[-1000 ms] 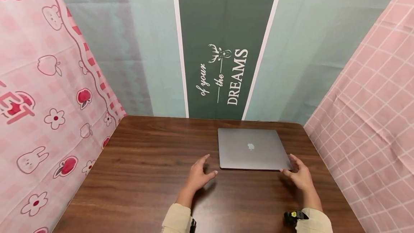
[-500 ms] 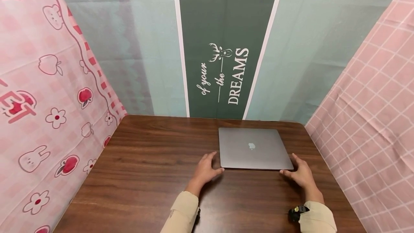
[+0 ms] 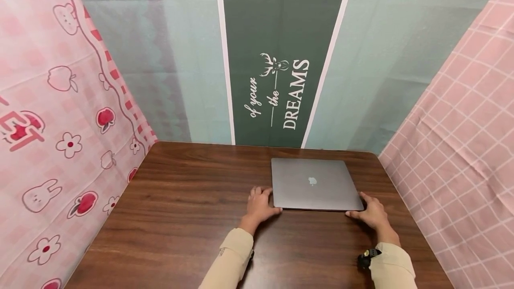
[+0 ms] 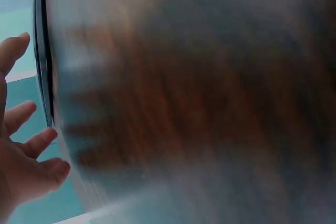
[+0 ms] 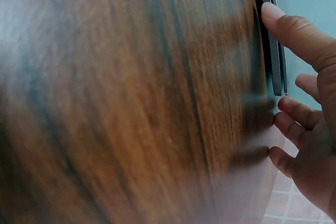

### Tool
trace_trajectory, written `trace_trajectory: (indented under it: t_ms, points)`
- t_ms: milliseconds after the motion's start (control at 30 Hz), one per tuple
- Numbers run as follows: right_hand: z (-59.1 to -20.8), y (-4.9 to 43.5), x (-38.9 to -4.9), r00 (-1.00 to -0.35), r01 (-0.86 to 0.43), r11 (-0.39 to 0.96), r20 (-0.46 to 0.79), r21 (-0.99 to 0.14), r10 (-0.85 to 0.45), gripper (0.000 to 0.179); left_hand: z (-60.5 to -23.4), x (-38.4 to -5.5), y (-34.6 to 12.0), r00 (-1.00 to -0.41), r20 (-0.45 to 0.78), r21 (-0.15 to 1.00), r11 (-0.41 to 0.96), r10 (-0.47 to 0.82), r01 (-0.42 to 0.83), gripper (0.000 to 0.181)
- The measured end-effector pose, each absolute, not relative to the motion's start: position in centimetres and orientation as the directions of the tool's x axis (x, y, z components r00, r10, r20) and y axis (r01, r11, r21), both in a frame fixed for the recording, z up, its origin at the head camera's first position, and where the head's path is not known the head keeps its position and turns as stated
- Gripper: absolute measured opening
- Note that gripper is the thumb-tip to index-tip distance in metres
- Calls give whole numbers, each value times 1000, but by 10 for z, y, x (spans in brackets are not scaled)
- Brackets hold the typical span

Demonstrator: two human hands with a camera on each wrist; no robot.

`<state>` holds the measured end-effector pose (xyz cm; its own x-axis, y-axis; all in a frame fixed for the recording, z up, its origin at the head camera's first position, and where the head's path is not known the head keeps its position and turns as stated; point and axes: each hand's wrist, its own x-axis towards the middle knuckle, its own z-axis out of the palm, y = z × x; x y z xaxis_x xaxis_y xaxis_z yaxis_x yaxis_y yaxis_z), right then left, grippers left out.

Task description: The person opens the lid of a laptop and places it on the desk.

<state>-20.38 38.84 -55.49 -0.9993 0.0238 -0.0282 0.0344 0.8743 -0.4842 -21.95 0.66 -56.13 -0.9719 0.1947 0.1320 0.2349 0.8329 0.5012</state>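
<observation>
A closed grey laptop (image 3: 321, 191) with an apple logo lies flat on the brown wooden table (image 3: 192, 200). My left hand (image 3: 259, 206) is at its front left corner, thumb along the front edge and fingers spread by the left side. In the left wrist view, the left fingers (image 4: 39, 142) reach close to the laptop's end. My right hand (image 3: 372, 213) is around the front right corner. From the right wrist, the right thumb (image 5: 294, 30) overlaps the laptop's thin dark edge, while the other fingers are loosely bent below the corner.
A green and teal cloth (image 3: 277, 35) hangs behind the table's back edge. Pink patterned cloth (image 3: 80, 146) borders the left side, and a pink checked cloth (image 3: 453, 137) the right. A dark wrist device (image 3: 365, 258) sits at the right sleeve.
My left hand has moved right and up to the laptop's left corner. The right hand has shifted only slightly, staying at the right corner. The laptop has stayed in place.
</observation>
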Motion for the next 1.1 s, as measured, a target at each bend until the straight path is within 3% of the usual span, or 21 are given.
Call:
trace_trajectory:
  t_ms: [467, 900, 1100]
  points:
    - [-558, 391, -207, -994, 101, 880, -92, -464, 66, 104, -566, -220, 20, -983, 88, 485, 855, 160, 183, 69]
    - [-562, 382, -209, -984, 171, 804, -66, -570, 163, 89, -564, -216, 28, -996, 85, 681, 728, 32, 81, 60]
    - [-550, 380, -208, -985, 169, 768, -84, -618, 149, 88, -557, -219, 28, -999, 41, 772, 634, 11, 38, 62]
